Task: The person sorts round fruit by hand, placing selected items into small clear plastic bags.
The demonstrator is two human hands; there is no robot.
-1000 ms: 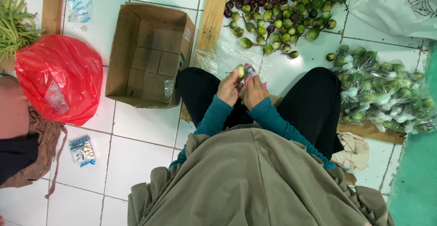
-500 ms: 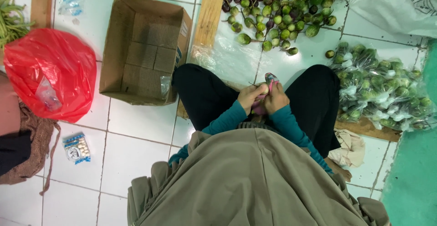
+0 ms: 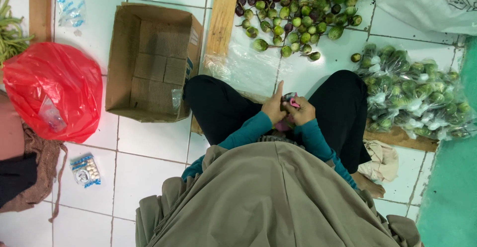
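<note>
The floor [image 3: 154, 142] is white square tile with grey grout, turning to a green surface [image 3: 449, 197] at the right edge. On it sits an open cardboard box [image 3: 151, 63], with a red plastic bag [image 3: 54, 88] to its left and a small packet of white beads [image 3: 85, 170] below that. A wooden plank [image 3: 221, 18] lies beside the box, and next to it a loose heap of green and dark purple round fruits [image 3: 298, 13] rests on clear plastic sheet [image 3: 238, 68]. Clear bags of green fruit [image 3: 417, 98] lie on the right, near a crumpled cloth [image 3: 380, 160]
</note>
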